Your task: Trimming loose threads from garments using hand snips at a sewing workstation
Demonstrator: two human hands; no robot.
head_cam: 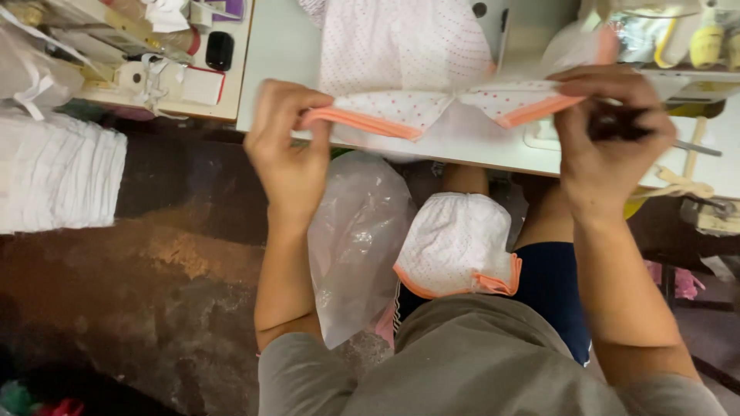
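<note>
From the head camera, both hands are stretching a white garment piece with small pink dots and orange edging above the near edge of a pale sewing table. The left hand is pinching the left end of the orange edging, its fingers curled closed over the trim with the thumb underneath. The right hand is gripping the right end of the same piece, fingers folded shut around the cloth; a dark blurred object is sitting inside that grip, and what it is cannot be told. The fabric is running taut between the two hands, dipping into a shallow point at its middle, and more of the dotted cloth is lying bunched on the table behind it.

Below the hands, a second dotted piece with orange edging is resting on the person's lap, on dark blue shorts. Just to its left a clear plastic bag is hanging down between the left forearm and the lap. The person's grey shirt is filling the bottom of the view.

To the far left, a stack of folded white fabric is sitting above a brown floor. A cluttered shelf holding a black oval object is standing beside the table's left edge.
</note>
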